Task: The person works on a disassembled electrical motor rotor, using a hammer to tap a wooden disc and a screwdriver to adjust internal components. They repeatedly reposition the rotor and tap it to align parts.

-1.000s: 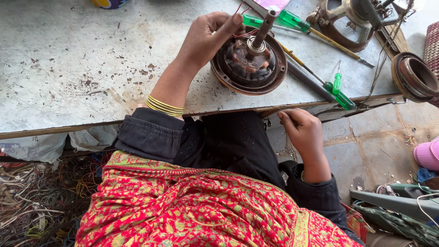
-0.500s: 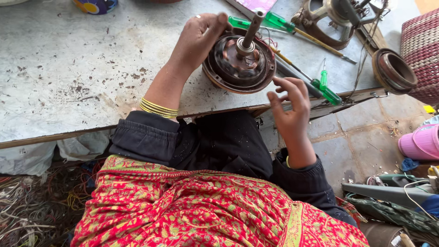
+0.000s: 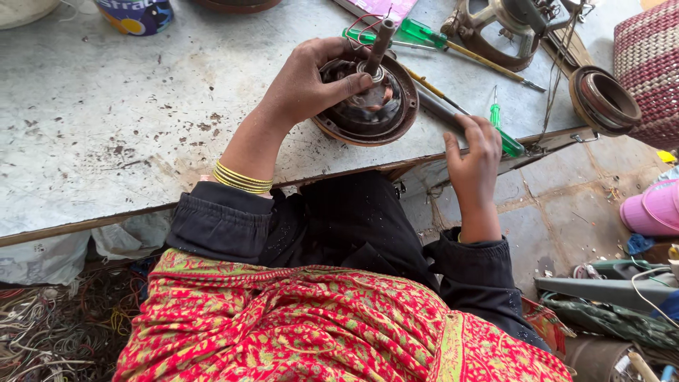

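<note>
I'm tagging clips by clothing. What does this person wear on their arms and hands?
Both hands are bare, with no gloves. The left hand has a stack of thin gold bangles at the wrist, below which a black sleeve is pushed up the forearm. The right hand shows no bangles; its black sleeve ends at the wrist.

Paint tin [image 3: 138, 14] (blue), woven basket [image 3: 651, 64]
</note>
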